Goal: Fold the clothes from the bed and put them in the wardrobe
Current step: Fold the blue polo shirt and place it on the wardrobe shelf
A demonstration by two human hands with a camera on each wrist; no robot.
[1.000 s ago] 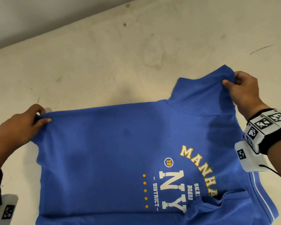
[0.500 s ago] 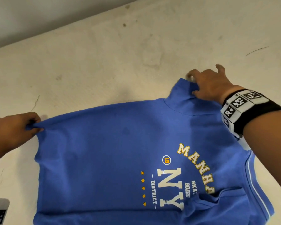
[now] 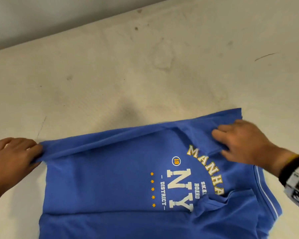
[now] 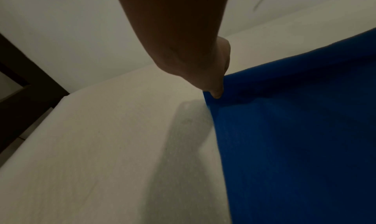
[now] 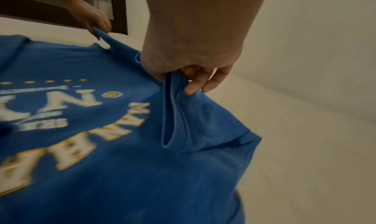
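Soft, light blue T-shirt (image 3: 110, 183) on the bed (image 3: 110, 75): left hand (image 3: 12, 156) pinches its far-edge corner at frame left, right hand (image 3: 245, 144) grips the folded sleeve, both good holds for limp cloth

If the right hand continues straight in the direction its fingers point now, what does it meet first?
The right hand, pinching the folded sleeve, points leftward across the blue T-shirt. It would probably slide over the shirt's folded top edge toward the left hand, which grips the far corner. Depth is unclear.
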